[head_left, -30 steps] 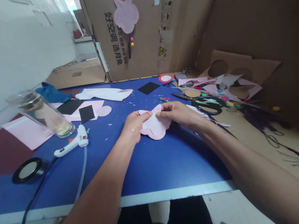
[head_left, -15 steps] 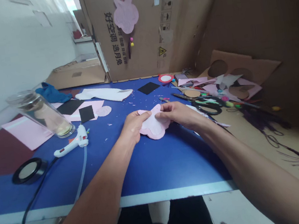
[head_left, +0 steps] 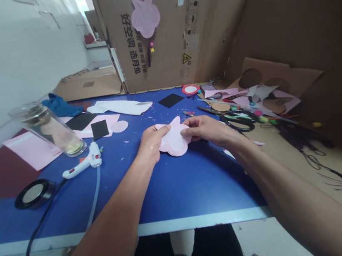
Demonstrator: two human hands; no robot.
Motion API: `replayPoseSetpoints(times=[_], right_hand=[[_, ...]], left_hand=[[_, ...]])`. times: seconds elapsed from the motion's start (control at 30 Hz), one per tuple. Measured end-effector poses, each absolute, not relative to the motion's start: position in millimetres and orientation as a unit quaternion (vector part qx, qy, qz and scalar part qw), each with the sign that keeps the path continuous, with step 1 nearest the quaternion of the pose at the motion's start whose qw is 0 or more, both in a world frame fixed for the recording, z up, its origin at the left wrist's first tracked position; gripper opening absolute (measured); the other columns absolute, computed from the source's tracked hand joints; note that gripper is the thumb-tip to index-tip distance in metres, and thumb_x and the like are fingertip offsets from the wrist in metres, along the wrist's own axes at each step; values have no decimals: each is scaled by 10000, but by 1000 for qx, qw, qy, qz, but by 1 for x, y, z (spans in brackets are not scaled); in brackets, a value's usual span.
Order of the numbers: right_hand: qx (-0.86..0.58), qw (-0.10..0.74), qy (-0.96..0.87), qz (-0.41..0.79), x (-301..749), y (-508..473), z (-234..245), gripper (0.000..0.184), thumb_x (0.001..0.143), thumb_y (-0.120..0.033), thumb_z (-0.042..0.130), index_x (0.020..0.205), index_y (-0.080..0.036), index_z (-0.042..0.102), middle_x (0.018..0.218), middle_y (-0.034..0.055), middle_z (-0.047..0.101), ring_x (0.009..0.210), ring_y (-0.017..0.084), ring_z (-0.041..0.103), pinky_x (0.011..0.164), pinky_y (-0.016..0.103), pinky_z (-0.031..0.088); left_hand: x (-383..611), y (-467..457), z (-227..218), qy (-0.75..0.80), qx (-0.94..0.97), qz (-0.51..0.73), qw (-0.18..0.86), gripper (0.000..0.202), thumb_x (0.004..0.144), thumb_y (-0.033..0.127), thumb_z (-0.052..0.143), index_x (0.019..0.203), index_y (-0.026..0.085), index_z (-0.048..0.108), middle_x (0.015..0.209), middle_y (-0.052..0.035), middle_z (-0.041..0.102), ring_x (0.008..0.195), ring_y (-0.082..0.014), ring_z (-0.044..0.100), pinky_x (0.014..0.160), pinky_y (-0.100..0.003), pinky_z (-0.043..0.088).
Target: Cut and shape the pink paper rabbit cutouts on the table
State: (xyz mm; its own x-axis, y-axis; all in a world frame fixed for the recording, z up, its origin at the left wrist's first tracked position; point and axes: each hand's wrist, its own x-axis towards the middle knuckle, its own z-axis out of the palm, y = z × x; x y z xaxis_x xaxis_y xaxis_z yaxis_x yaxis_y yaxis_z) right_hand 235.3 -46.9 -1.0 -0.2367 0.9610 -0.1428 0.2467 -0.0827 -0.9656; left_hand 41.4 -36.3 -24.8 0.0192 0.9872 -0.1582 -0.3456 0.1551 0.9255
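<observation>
A pink scalloped paper cutout (head_left: pixel 175 141) with pointed tips at its top is held just above the blue table, its paler face towards me. My left hand (head_left: pixel 154 142) grips its left edge, thumb on the front and fingers behind. On the opposite edge, my right hand (head_left: pixel 203 129) pinches the paper between thumb and fingers. Behind the right hand lie scissors (head_left: pixel 238 122) with black handles, partly covered by the forearm. A similar pink cutout (head_left: pixel 145 17) hangs on the upright cardboard, with beads (head_left: pixel 152 47) and a dark strip below.
At left are a white glue gun (head_left: pixel 87 161) with its cord, a black tape roll (head_left: pixel 34 193) and a glass cup (head_left: pixel 52 131). A black paper square (head_left: pixel 171 100) lies at the back. Paper scraps (head_left: pixel 276 97) and cut cardboard (head_left: pixel 280 72) crowd the right side.
The pink cutout has turned slightly, its top tip shifting left and its face showing more fully. Both hands keep their hold on its edges.
</observation>
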Motion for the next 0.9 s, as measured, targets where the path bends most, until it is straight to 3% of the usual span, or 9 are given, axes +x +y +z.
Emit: replayPoseSetpoints(times=[0.17, 0.67, 0.9], right_hand=[[-513, 348, -583, 526, 237, -45, -3, 159, 717, -257, 815, 828, -202, 714, 801, 22, 716, 714, 150, 624, 663, 258, 515], [-509, 340, -589, 528, 238, -45, -2, 229, 701, -237, 833, 911, -214, 745, 857, 18, 739, 742, 144, 638, 650, 240, 501], [-495, 350, -594, 529, 232, -47, -3, 226, 712, -314, 839, 856, -197, 709, 814, 11, 703, 721, 142, 604, 674, 256, 513]], left_hand=[[41, -35, -26, 448, 365, 540, 611, 117, 706, 188, 839, 734, 150, 732, 735, -56, 744, 626, -168, 662, 643, -294, 517], [39, -32, -29, 439, 360, 553, 610, 142, 675, 202, 854, 733, 149, 735, 713, -42, 733, 627, -158, 656, 629, -278, 528], [39, -32, -28, 434, 360, 539, 625, 144, 665, 200, 852, 737, 155, 735, 712, -41, 725, 611, -161, 648, 621, -289, 517]])
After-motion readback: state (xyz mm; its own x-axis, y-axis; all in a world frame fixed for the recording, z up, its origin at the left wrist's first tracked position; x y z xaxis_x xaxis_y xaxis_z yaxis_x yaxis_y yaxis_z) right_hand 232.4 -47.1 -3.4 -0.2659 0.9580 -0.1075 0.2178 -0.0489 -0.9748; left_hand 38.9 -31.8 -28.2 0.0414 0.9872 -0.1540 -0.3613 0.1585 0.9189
